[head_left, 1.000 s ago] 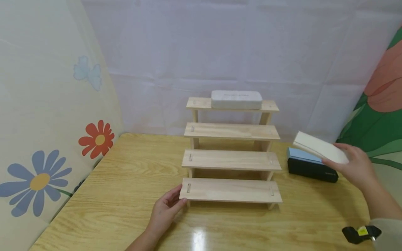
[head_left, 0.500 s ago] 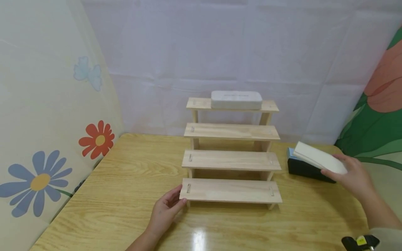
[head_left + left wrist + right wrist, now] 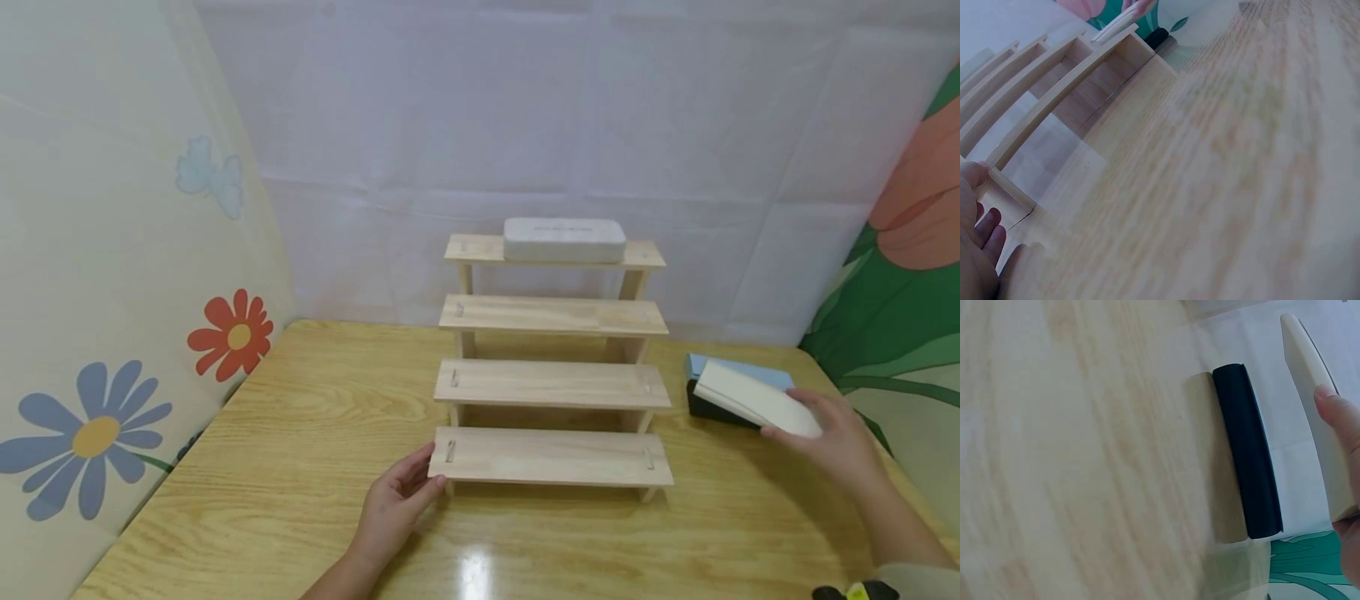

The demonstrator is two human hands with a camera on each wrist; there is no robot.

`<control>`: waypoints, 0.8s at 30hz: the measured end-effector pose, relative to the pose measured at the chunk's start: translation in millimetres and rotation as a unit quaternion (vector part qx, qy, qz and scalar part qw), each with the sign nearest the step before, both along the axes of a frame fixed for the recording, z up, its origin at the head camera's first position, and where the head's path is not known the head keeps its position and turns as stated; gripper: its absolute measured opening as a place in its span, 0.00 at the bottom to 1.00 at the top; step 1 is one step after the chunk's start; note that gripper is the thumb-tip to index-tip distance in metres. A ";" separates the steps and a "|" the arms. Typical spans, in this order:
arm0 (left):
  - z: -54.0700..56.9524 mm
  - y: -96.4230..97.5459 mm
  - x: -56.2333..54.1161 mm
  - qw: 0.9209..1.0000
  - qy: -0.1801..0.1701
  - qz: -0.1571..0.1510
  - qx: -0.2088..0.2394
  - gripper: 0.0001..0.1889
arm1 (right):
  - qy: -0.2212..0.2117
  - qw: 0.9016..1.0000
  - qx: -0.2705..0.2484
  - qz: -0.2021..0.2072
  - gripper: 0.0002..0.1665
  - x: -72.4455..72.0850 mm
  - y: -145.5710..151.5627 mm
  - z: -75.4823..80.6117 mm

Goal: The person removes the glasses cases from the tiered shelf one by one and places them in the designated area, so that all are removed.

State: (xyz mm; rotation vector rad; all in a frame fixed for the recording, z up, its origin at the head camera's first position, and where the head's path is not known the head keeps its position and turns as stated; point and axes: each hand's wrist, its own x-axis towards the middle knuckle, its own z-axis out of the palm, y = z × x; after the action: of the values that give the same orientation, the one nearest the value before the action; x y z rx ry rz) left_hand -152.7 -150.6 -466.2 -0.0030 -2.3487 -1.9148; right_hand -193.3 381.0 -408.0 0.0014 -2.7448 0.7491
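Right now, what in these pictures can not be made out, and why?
Head view: lettering on the white case, too small and blurred to read.
Head view: much of the black case, hidden behind the cream case.
Left wrist view: part of the left hand, cut off by the left edge.
Right wrist view: part of the right hand, cut off by the right edge.

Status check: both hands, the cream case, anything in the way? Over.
Left hand holds lowest shelf at its left end. Right hand grips cream case, off the shelves. Possible obstacle: black case on table, close by, not touching.
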 end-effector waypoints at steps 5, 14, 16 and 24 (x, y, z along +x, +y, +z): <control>0.6 0.2 0.6 1.000 0.007 -0.007 0.001 0.25 | 0.002 1.000 -0.010 0.001 0.42 2.6 -0.3 -7.4; -0.3 -0.4 0.7 1.000 0.000 0.001 -0.001 0.25 | -0.030 0.999 -0.018 0.006 0.44 6.4 -0.7 -20.1; 0.2 0.0 0.8 1.000 0.004 0.000 -0.002 0.25 | -0.039 0.999 -0.016 0.005 0.45 7.5 -0.5 -22.9; 3.1 1.2 2.0 1.000 0.011 -0.007 0.005 0.25 | -0.066 0.998 -0.008 0.001 0.47 10.7 -0.8 -30.2</control>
State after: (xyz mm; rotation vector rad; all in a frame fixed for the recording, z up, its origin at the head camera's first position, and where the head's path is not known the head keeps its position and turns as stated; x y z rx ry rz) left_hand -150.6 -149.4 -463.1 -0.0395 -2.3322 -1.9229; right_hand -182.6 380.2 -438.2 -0.0522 -2.8637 0.7992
